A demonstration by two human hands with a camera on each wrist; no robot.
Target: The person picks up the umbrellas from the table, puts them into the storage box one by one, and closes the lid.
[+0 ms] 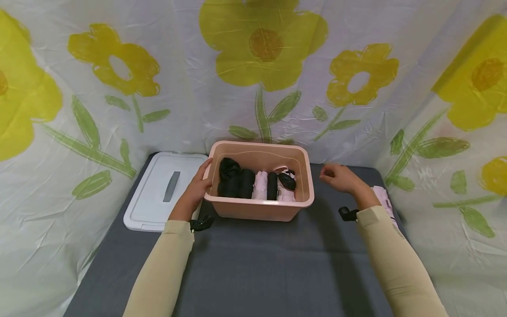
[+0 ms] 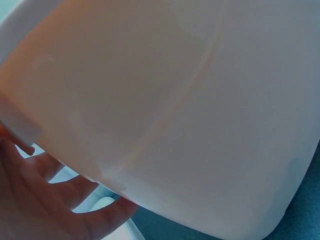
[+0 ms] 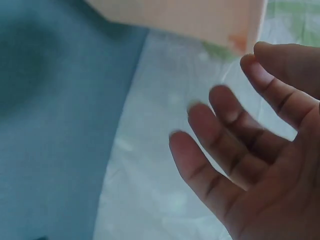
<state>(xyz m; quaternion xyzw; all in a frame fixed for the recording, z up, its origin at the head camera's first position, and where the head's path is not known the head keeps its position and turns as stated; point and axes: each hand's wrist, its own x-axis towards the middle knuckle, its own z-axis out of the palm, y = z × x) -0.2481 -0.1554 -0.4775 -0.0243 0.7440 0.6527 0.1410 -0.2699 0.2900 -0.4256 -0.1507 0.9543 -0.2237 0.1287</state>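
A pink plastic storage bin (image 1: 253,212) stands upright at the back of the dark table. Rolled black cloth (image 1: 247,182) and rolled pale pink cloth (image 1: 260,185) line it in a row, with a black rounded item (image 1: 287,181) of unclear kind at the right end. At the bin's left rim my left hand (image 1: 192,193) grips it; in the left wrist view the fingers (image 2: 107,217) lie along the bin wall (image 2: 175,100). My right hand (image 1: 342,178) hovers apart from the bin's right side, fingers loosely bent, holding nothing.
To the left lies a white lid (image 1: 148,193) with a grey handle (image 1: 171,186). Pale pink folded cloth (image 1: 382,196) sits at the table's right edge, partly behind my right wrist. A flower-printed curtain (image 1: 186,79) hangs behind and beside the dark table (image 1: 261,264).
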